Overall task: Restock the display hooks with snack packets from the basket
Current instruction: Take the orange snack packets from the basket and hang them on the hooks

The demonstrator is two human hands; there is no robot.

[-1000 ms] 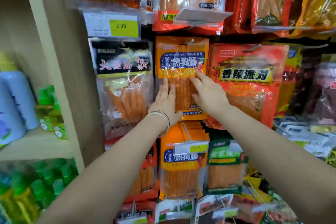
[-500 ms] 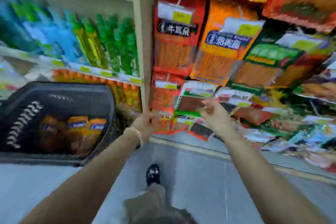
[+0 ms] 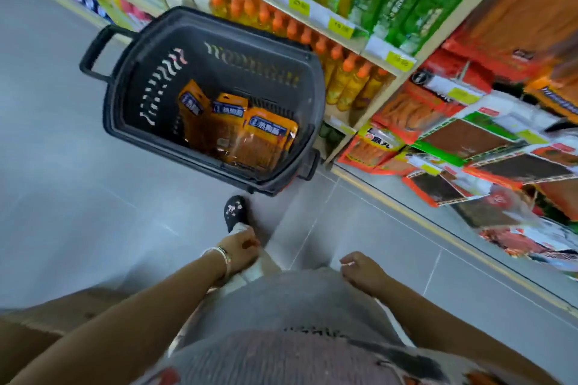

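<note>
Both hands empty, left hand (image 3: 240,247) and right hand (image 3: 359,269) loosely curled; far basket (image 3: 219,25) packets (image 3: 266,137) overlap, risk grabbing two.

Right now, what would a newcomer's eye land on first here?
The dark basket on the grey floor, centre-left, holding orange snack packets. Right of it, shelves of orange-capped bottles and hanging red packets. Near the bottom, the left hand and right hand hang empty.

Grey tiled floor (image 3: 78,191) – stocked wooden shelving (image 3: 403,69)
</note>
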